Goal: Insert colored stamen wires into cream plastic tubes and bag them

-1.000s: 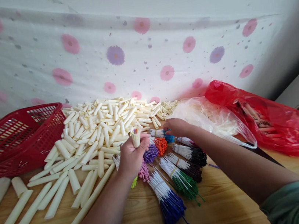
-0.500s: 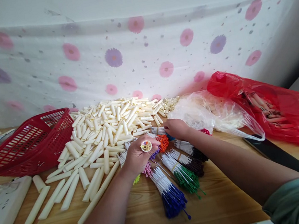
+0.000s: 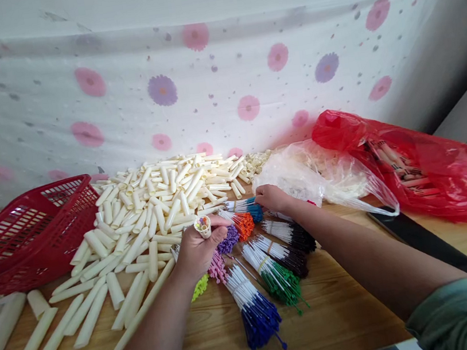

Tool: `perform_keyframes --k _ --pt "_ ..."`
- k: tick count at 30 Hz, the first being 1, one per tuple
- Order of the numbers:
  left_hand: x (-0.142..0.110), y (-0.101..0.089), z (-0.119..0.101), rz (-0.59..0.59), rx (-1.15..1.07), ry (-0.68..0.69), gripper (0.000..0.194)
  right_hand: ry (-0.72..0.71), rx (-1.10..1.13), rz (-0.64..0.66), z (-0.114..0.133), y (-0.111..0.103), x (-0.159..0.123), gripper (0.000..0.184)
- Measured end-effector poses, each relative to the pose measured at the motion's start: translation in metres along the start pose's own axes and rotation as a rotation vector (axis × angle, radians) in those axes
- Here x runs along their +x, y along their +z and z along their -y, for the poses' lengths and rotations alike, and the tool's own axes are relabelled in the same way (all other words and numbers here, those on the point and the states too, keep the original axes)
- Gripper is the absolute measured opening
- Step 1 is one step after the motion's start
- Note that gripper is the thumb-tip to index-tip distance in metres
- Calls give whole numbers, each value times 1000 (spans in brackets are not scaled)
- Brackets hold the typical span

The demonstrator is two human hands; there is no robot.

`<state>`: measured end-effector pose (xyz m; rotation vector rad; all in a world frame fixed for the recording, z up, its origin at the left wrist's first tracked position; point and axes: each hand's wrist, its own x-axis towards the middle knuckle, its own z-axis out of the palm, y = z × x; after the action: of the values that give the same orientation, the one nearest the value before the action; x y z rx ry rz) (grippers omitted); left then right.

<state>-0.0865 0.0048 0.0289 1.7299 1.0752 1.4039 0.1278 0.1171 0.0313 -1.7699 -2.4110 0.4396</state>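
My left hand (image 3: pixel 198 252) is closed around a short cream tube (image 3: pixel 203 229), upright, with several coloured tips showing in its open top. At the blue ends of a bundle of thin white sticks (image 3: pixel 246 207), my right hand (image 3: pixel 272 198) has its fingers pinched together; what lies between them is hidden. Beside that bundle are an orange-tipped bundle (image 3: pixel 244 224) and a purple-tipped one (image 3: pixel 227 239). Nearer to me lie bundles with green (image 3: pixel 281 281), dark blue (image 3: pixel 258 322) and black tips (image 3: pixel 298 238). Pink tips (image 3: pixel 217 267) and yellow tips (image 3: pixel 200 287) show by my left wrist.
A big heap of cream tubes (image 3: pixel 161 191) lies at the back, with longer ones strewn left. A red plastic basket (image 3: pixel 29 238) stands at the left, near a white power strip (image 3: pixel 0 323). At the right are a clear plastic bag (image 3: pixel 297 169) and a red bag (image 3: pixel 446 174).
The view has shifted slightly to the right. My left hand has moved left with the tube, uncovering more of the purple tips. My right hand stays at the blue-tipped bundle, which shows more now.
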Motion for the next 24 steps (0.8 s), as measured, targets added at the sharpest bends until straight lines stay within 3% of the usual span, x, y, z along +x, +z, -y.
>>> perform_keyframes --k 4,6,8,10,13,15,17,20,24 --pt "2 -1 -2 -48 69 -6 17 -34 13 -120 8 -21 -27 18" --pt "3 0 -4 -105 139 11 16 -101 10 -195 16 -32 -53 17" --pt "3 3 -6 -134 205 29 17 -202 39 -186 24 -37 -79 14" --pt "1 8 -10 -52 221 -19 19 -361 120 -166 30 -36 -100 13" --pt "-5 19 -16 217 117 -235 20 -533 287 -187 34 -24 -113 11" --pt "-8 26 -19 323 1 -371 20 -586 422 -246 33 -12 -113 9" --pt "-11 30 -21 320 -110 -444 22 -595 587 -321 30 -1 -109 11" --pt "-13 30 -20 285 -207 -475 28 -545 921 -365 25 11 -103 34" --pt "-14 27 -15 255 -227 -510 35 -442 1272 -292 21 17 -101 22"
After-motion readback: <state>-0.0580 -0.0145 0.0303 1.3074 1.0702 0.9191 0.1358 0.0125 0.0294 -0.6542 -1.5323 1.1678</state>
